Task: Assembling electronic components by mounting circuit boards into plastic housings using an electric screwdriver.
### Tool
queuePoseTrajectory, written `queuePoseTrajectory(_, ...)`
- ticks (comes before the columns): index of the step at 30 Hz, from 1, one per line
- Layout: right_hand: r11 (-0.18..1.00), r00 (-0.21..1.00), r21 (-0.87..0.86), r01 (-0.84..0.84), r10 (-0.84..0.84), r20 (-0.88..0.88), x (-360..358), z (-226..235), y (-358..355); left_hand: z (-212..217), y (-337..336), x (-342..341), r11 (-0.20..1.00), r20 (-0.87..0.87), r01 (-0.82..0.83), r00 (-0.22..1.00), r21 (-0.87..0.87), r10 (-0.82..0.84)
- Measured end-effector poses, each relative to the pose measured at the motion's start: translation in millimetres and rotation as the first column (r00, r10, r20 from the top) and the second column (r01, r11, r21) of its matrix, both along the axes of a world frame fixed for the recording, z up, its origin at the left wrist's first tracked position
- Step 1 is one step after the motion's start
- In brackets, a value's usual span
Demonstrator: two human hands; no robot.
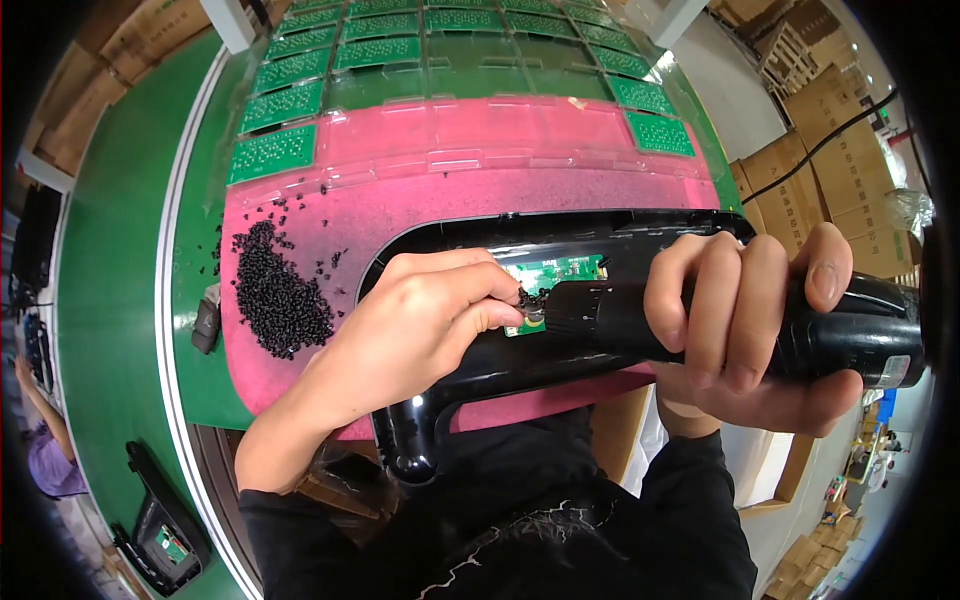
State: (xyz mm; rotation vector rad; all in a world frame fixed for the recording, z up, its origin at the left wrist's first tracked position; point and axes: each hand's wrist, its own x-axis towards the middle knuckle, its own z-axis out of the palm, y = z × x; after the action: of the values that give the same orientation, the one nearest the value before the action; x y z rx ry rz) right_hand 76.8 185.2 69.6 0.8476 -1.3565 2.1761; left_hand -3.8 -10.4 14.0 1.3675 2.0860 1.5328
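A long black plastic housing point(480, 236) lies across the front of the pink mat point(400, 180), with a green circuit board point(565, 268) set inside it. My right hand point(745, 310) is wrapped around a black electric screwdriver point(875, 320), held nearly level with its nose pointing left over the board. At that nose, the thumb and fingers of my left hand point(425, 305) pinch together over the board, with several small black screws point(535, 297) at the fingertips. The screwdriver's bit tip is mostly hidden there. Left of my left forearm sits a heap of black screws point(275, 290).
Clear plastic trays point(470, 75) with several green circuit boards fill the back of the table. A small dark block point(207, 320) rests left of the mat. Another black housing point(165, 540) is at lower left. Cardboard boxes point(850, 160) and a black cable point(820, 155) are at right.
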Motion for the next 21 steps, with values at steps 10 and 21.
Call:
queuePoseTrajectory(10,0.993,0.994,0.068,-0.097,0.093,0.057,-0.3,-9.7,9.0,-3.0,6.0,1.3,0.998,-0.114,0.025,0.993,0.050,-0.019)
queuePoseTrajectory(21,0.945,0.940,0.155,0.290,-0.311,0.138,10.2,-15.5,32.8,-9.1,7.0,2.3,0.973,-0.221,-0.216,0.948,0.085,0.229)
